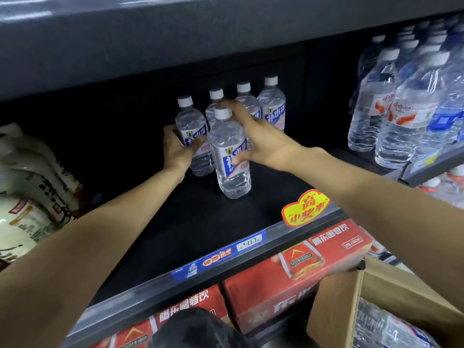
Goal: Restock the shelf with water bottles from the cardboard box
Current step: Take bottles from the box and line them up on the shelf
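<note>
Several clear water bottles with white caps and blue labels stand on the dark shelf [190,222]. My left hand [177,146] wraps around the leftmost bottle [192,126], which stands on the shelf. My right hand [256,136] grips the front bottle [231,172] from the right, thumb across its label; that bottle also stands upright on the shelf. Three more bottles [272,104] stand behind my right hand at the back. The open cardboard box [336,307] sits at the bottom right, with wrapped bottles [386,330] inside.
Larger water bottles [391,106] fill the neighbouring shelf on the right. White sacks [30,187] lie at the left. Red drink cartons [288,275] sit on the level below. A yellow-red promo tag [305,207] and price labels hang on the shelf's front rail.
</note>
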Tool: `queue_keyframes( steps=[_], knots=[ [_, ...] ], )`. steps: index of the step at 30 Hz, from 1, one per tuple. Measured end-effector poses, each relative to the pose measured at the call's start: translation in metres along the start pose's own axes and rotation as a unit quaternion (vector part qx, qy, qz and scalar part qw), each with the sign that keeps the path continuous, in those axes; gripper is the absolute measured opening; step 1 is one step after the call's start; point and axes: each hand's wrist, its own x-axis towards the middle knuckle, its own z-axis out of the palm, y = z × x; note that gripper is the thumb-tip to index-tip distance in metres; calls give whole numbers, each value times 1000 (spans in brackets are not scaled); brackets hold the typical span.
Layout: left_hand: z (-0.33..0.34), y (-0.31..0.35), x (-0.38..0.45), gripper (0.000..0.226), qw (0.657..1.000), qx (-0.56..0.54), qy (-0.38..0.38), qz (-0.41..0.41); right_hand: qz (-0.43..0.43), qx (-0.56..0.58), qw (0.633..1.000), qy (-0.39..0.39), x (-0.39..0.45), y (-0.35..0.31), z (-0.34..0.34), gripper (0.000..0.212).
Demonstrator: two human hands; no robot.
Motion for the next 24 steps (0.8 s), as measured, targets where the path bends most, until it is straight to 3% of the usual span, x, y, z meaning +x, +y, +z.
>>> queue_keyframes(
  steps=[3,9,19,24],
  knots=[
    [3,0,3,62,1000,-3,-3,3,8,76,997,33,2,2,9,106],
    [2,-1,2,62,1000,7,-23,17,10,113,993,46,2,3,13,106],
    [-7,8,-7,70,997,45,-55,2,15,122,991,62,1,1,17,107],
    [-27,25,-38,56,999,-15,-40,9,11,103,992,65,3,-8,20,106]
  ],
)
